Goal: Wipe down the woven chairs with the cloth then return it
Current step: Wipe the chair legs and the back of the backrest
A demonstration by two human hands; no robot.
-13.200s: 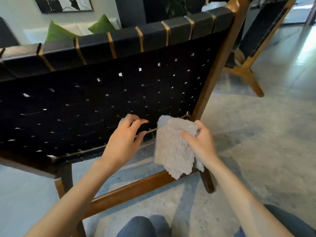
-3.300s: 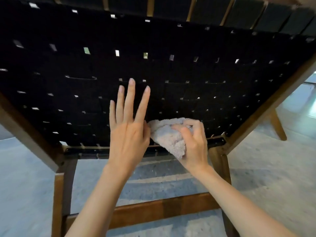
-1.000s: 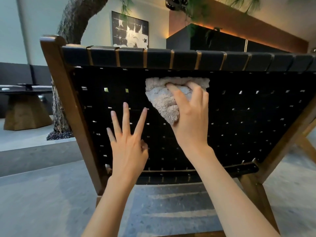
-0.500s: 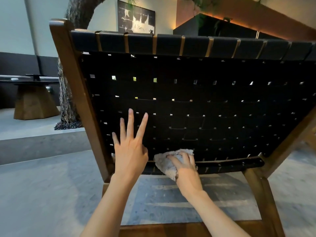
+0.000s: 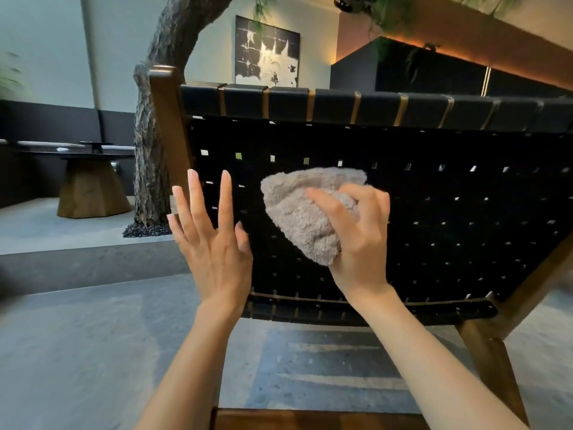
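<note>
Against the black woven chair back point(image 5: 434, 231), right hand point(image 5: 356, 243) grips the cloth point(image 5: 300, 218), left hand point(image 5: 214, 243) spread flat.

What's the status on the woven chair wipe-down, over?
Right hand grips bunched grey cloth against the black woven chair back. Left hand open, fingers spread, at the back's left side. Nothing seen blocking the wipe.

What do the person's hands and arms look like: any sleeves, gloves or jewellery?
The left hand and right hand are bare: no gloves, rings, watch or bracelets. The left forearm and right forearm are uncovered down to the frame's bottom edge, so no sleeve shows. The left hand's nails look fairly long.
</note>
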